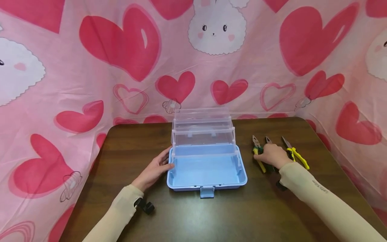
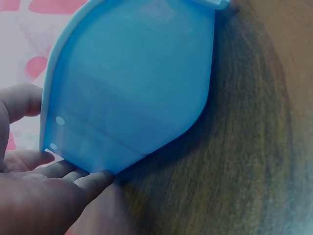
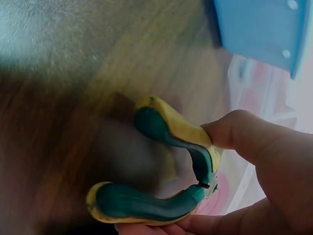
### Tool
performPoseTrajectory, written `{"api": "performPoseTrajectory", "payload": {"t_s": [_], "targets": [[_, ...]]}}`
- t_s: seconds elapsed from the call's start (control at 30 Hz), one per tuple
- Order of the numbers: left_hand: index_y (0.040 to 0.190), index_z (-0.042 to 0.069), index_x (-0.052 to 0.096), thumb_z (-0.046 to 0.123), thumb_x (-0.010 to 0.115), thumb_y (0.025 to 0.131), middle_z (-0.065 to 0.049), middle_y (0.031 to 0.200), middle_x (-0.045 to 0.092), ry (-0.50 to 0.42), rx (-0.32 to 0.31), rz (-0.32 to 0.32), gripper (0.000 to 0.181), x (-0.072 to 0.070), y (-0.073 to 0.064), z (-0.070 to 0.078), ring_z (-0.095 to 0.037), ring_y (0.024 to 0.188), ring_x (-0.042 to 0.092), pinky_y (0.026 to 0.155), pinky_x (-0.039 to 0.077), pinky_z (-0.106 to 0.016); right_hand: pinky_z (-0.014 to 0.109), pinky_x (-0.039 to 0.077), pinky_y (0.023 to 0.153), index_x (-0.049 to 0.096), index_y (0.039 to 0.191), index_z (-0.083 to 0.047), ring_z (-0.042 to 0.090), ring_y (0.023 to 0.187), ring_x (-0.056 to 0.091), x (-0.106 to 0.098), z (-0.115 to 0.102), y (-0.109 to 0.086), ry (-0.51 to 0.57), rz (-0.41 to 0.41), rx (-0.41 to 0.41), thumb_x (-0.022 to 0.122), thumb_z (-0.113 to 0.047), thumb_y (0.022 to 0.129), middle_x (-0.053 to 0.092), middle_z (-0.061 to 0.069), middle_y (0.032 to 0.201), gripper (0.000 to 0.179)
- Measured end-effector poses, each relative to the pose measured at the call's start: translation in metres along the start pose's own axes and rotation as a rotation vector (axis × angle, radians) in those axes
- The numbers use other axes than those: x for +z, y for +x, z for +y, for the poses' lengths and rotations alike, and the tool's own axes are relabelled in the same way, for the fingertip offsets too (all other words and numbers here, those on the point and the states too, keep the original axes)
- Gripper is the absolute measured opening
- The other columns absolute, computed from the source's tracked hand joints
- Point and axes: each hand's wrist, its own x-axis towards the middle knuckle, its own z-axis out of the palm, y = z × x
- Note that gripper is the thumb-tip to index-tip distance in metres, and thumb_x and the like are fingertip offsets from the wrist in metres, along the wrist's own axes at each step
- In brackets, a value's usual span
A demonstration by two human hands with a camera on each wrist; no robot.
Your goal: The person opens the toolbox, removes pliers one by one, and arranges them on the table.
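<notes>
A light-blue toolbox [image 1: 208,169] with clear trays raised at its back stands mid-table. My left hand [image 1: 155,169] holds its left side, thumb over the rim and fingers along the outer wall [image 2: 132,88]. To the right of the box, my right hand [image 1: 274,155] grips pliers with yellow-and-green handles [image 3: 146,203]. The thumb lies on one handle and the fingers on the other, with the handles spread apart. Metal plier heads [image 1: 255,139] show left of and above that hand, which hides part of the tools there.
Needle-nose pliers with yellow handles [image 1: 297,156] lie right of my right hand. The clear stacked trays [image 1: 203,129] rise behind the box's base, and a latch [image 1: 207,192] hangs at its front. A pink heart-patterned cloth [image 1: 178,60] surrounds the brown table [image 1: 193,218].
</notes>
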Motion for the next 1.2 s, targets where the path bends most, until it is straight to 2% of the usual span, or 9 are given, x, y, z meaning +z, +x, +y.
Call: {"api": "performPoseTrajectory", "payload": {"t_s": [0.27, 0.37, 0.5, 0.6, 0.83, 1.03, 1.2], "targets": [[0.168, 0.019, 0.018, 0.013, 0.066, 0.101, -0.011, 0.173, 0.02, -0.013, 0.0, 0.004, 0.082, -0.003, -0.002, -0.002, -0.037, 0.158, 0.023, 0.122, 0.03, -0.052, 0.049, 0.059, 0.065, 0.062, 0.101, 0.011, 0.032, 0.073, 0.06, 0.014, -0.01, 0.009, -0.045, 0.06, 0.021, 0.075, -0.044, 0.091, 0.062, 0.019, 0.085, 0.058], [0.168, 0.019, 0.018, 0.013, 0.065, 0.101, -0.011, 0.173, 0.02, -0.024, 0.004, 0.007, 0.081, -0.004, -0.004, -0.004, -0.037, 0.158, 0.022, 0.122, 0.029, -0.052, 0.058, 0.06, 0.074, 0.057, 0.114, 0.016, 0.04, 0.081, 0.064, 0.019, -0.012, 0.01, -0.056, 0.114, -0.001, 0.075, -0.045, 0.092, 0.062, 0.03, 0.097, 0.067], [0.168, 0.02, 0.019, 0.012, 0.064, 0.102, -0.01, 0.173, 0.02, -0.039, 0.007, 0.01, 0.08, -0.007, -0.006, -0.005, -0.037, 0.158, 0.021, 0.123, 0.028, -0.052, 0.068, 0.056, 0.087, 0.045, 0.134, 0.017, 0.054, 0.101, 0.064, 0.023, -0.013, 0.009, -0.055, 0.173, -0.051, 0.075, -0.045, 0.094, 0.055, 0.043, 0.122, 0.08], [0.168, 0.021, 0.019, 0.013, 0.064, 0.102, -0.01, 0.173, 0.019, -0.044, 0.01, 0.01, 0.08, -0.008, -0.006, -0.006, -0.037, 0.158, 0.02, 0.122, 0.028, -0.052, 0.071, 0.053, 0.09, 0.045, 0.138, 0.016, 0.058, 0.108, 0.062, 0.024, -0.011, 0.008, -0.047, 0.194, -0.082, 0.074, -0.045, 0.095, 0.05, 0.046, 0.131, 0.08], [0.168, 0.02, 0.019, 0.012, 0.062, 0.102, -0.01, 0.173, 0.018, -0.049, 0.01, 0.011, 0.079, -0.008, -0.007, -0.005, -0.037, 0.158, 0.02, 0.122, 0.028, -0.053, 0.071, 0.051, 0.094, 0.048, 0.138, 0.014, 0.057, 0.111, 0.062, 0.027, -0.006, 0.007, -0.02, 0.198, -0.118, 0.071, -0.045, 0.097, 0.05, 0.045, 0.134, 0.076], [0.168, 0.02, 0.021, 0.012, 0.063, 0.102, -0.009, 0.173, 0.019, -0.061, 0.007, 0.031, 0.078, -0.006, -0.006, -0.006, -0.036, 0.159, 0.02, 0.123, 0.027, -0.053, 0.07, 0.051, 0.095, 0.053, 0.135, 0.013, 0.053, 0.11, 0.062, 0.025, -0.001, -0.001, 0.004, 0.232, -0.174, 0.068, -0.036, 0.099, 0.06, 0.038, 0.127, 0.063], [0.167, 0.019, 0.023, 0.014, 0.063, 0.103, -0.009, 0.172, 0.022, -0.057, 0.011, 0.061, 0.076, -0.003, -0.006, -0.009, -0.035, 0.158, 0.021, 0.123, 0.027, -0.052, 0.068, 0.052, 0.095, 0.055, 0.135, 0.012, 0.048, 0.107, 0.062, 0.023, 0.001, -0.013, 0.054, 0.245, -0.202, 0.066, -0.035, 0.101, 0.062, 0.034, 0.123, 0.059]]}}
